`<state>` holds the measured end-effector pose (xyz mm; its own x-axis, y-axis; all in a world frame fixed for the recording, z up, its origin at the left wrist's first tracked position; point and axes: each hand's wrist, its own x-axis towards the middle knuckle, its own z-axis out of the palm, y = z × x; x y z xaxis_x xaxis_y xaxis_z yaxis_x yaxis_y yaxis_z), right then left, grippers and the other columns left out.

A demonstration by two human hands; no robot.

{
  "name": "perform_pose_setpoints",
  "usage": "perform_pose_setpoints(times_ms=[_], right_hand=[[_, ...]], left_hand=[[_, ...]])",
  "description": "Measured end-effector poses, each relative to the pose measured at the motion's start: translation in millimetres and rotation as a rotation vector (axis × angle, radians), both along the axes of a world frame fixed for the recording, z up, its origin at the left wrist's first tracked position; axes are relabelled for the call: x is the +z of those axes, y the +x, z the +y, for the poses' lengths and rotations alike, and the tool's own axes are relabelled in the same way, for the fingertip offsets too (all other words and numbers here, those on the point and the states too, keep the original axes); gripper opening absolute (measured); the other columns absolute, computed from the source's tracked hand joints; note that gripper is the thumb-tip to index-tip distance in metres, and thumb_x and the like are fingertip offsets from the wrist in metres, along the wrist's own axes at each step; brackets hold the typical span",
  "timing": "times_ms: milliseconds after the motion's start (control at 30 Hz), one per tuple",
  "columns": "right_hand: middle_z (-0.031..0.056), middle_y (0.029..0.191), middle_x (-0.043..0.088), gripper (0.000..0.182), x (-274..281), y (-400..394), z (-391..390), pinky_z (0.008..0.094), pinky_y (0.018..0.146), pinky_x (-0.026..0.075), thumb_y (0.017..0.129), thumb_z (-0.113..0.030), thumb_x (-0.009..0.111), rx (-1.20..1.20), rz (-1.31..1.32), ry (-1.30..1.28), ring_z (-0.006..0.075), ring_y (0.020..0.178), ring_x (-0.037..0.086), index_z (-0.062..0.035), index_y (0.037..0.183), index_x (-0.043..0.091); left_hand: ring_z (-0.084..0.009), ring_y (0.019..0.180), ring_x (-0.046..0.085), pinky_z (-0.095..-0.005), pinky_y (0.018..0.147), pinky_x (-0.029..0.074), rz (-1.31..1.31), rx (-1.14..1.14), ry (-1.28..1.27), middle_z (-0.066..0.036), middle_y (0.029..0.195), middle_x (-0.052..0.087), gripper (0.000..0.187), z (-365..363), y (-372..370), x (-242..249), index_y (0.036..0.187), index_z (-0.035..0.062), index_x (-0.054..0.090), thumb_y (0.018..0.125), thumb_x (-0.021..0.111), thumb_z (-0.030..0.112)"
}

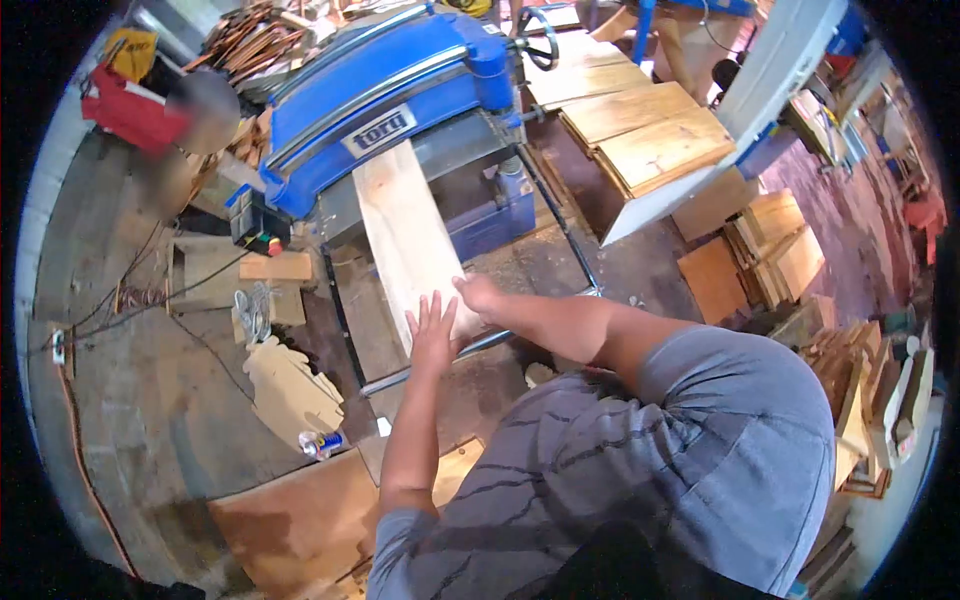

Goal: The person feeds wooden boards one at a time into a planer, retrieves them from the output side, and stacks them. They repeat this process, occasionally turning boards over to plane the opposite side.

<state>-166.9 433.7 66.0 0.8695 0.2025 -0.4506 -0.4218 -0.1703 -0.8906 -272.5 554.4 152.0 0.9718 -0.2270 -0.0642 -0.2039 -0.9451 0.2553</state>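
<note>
A long pale wooden board (412,235) lies with its far end at the opening of a blue planer (390,75) marked "torq". My left hand (433,338) rests on the near end of the board, fingers spread and lying flat. At the board's right edge, my right hand (478,295) is closed around the side near the same end; its fingertips are partly hidden. Beneath the board runs the dark metal frame (572,240) of the machine's infeed support.
Stacked wooden panels (665,140) stand to the right of the planer. A black switch box (258,218) with a red button is on its left. Cables and a spray can (320,443) lie on the left floor. Another person in red (130,110) is at upper left.
</note>
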Motion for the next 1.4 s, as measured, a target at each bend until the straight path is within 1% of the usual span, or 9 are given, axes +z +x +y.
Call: perform_pose_setpoints(times_ms=[100, 200, 267, 400, 533, 600, 700, 900, 1400], right_hand=[[0.0251, 0.124, 0.060, 0.047, 85.2, -3.8, -21.8, 0.0427, 0.094, 0.045, 0.098, -0.034, 0.050, 0.119, 0.040, -0.120, 0.0358, 0.110, 0.060, 0.0028, 0.127, 0.055], [0.0269, 0.120, 0.061, 0.051, 33.6, 6.7, -1.9, 0.0429, 0.095, 0.044, 0.098, -0.035, 0.050, -0.015, -0.014, -0.024, 0.0360, 0.111, 0.060, 0.0060, 0.128, 0.052], [0.0269, 0.115, 0.063, 0.052, 28.0, 16.3, -4.1, 0.0426, 0.093, 0.045, 0.098, -0.037, 0.049, -0.029, -0.059, 0.005, 0.0350, 0.110, 0.060, 0.0085, 0.124, 0.053], [0.0223, 0.099, 0.065, 0.043, 51.3, 53.3, -39.8, 0.0458, 0.084, 0.048, 0.097, -0.038, 0.051, 0.439, 0.040, -0.089, 0.0314, 0.095, 0.063, 0.0021, 0.109, 0.058], [0.0188, 0.115, 0.060, 0.046, 56.4, 77.2, -108.4, 0.0462, 0.093, 0.043, 0.088, -0.040, 0.061, 0.285, -1.006, -0.521, 0.0356, 0.112, 0.054, -0.0012, 0.112, 0.059], [0.0175, 0.129, 0.052, 0.048, 62.3, 86.9, -156.0, 0.0446, 0.101, 0.039, 0.086, -0.040, 0.062, 0.339, -1.099, -0.767, 0.0359, 0.127, 0.044, -0.0023, 0.115, 0.059], [0.0166, 0.135, 0.046, 0.047, 41.0, 77.1, -198.0, 0.0453, 0.105, 0.039, 0.088, -0.043, 0.060, 0.295, -1.023, -0.963, 0.0372, 0.134, 0.035, -0.0028, 0.112, 0.061], [0.0158, 0.122, 0.053, 0.026, 38.5, 69.5, -208.3, 0.0459, 0.098, 0.044, 0.088, -0.023, 0.059, 0.429, -0.764, -0.768, 0.0382, 0.121, 0.046, -0.0032, 0.105, 0.060], [0.0144, 0.114, 0.056, 0.024, 40.8, 69.1, -207.7, 0.0461, 0.096, 0.043, 0.083, -0.021, 0.061, 0.415, -0.859, -0.789, 0.0361, 0.111, 0.050, -0.0080, 0.104, 0.064]], left_hand=[[-0.0396, 0.145, 0.017, -0.0599, 0.114, 0.012, 0.035, 0.029, 0.053, -0.016, 0.157, 0.019, 0.086, -2.6, 9.4, 2.9, 0.149, 0.0206, 0.031, 0.074, 0.068, 0.003], [-0.0412, 0.144, 0.018, -0.0610, 0.114, 0.013, -0.034, 0.116, 0.178, -0.018, 0.157, 0.018, 0.088, -0.8, 25.1, -22.7, 0.150, 0.0216, 0.028, 0.074, 0.065, -0.001], [-0.0455, 0.143, 0.016, -0.0651, 0.111, 0.016, 0.020, 0.092, 0.200, -0.021, 0.157, 0.016, 0.077, -5.8, 33.8, -17.4, 0.152, 0.0240, 0.023, 0.085, 0.049, -0.002], [-0.0480, 0.142, 0.018, -0.0683, 0.108, 0.019, 0.039, 0.078, 0.287, -0.023, 0.157, 0.015, 0.075, 3.0, 47.7, -26.4, 0.153, 0.0245, 0.020, 0.087, 0.049, 0.002], [-0.0481, 0.143, 0.012, -0.0677, 0.109, 0.018, 0.048, 0.075, 0.272, -0.024, 0.157, 0.011, 0.098, 7.8, 61.6, -30.3, 0.153, 0.0249, 0.015, 0.074, 0.064, -0.004], [-0.0483, 0.143, 0.011, -0.0685, 0.109, 0.017, 0.038, 0.082, 0.245, -0.024, 0.157, 0.009, 0.099, 10.9, 67.9, -29.5, 0.153, 0.0255, 0.015, 0.073, 0.064, -0.005], [-0.0484, 0.144, 0.009, -0.0686, 0.109, 0.016, 0.091, 0.081, 0.270, -0.024, 0.158, 0.008, 0.101, 14.8, 77.8, -30.4, 0.153, 0.0261, 0.014, 0.073, 0.065, -0.005], [-0.0475, 0.144, 0.006, -0.0672, 0.110, 0.015, 0.136, 0.068, 0.288, -0.023, 0.158, 0.003, 0.107, 15.3, 94.9, -18.1, 0.153, 0.0266, 0.012, 0.069, 0.071, -0.004], [-0.0431, 0.146, 0.001, -0.0665, 0.111, 0.012, 0.269, 0.109, 0.256, -0.020, 0.160, 0.001, 0.107, 22.8, 139.3, 0.5, 0.154, 0.0337, 0.008, 0.072, 0.072, 0.008]])
